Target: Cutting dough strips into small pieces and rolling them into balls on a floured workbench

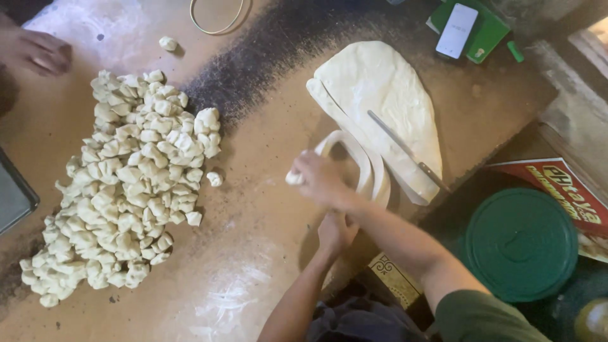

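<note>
My right hand (322, 180) is closed on the end of a long dough strip (370, 166) that loops off a big flat dough slab (380, 95); a white lump of dough shows at its fingertips. Just below it, my left hand (335, 232) sits at the table's near edge with curled fingers, and what it holds is hidden. A knife (405, 147) lies across the slab. A large heap of small cut dough pieces (126, 190) covers the left of the floured brown table (266, 240).
Another person's hand (35, 50) rests at the top left. A dark tray (12, 196) pokes in at the left edge. A thin ring (218, 22) and a white phone (457, 30) on a green case lie at the back. A round green lid (520, 244) and a red packet (570, 193) sit beyond the table's right edge.
</note>
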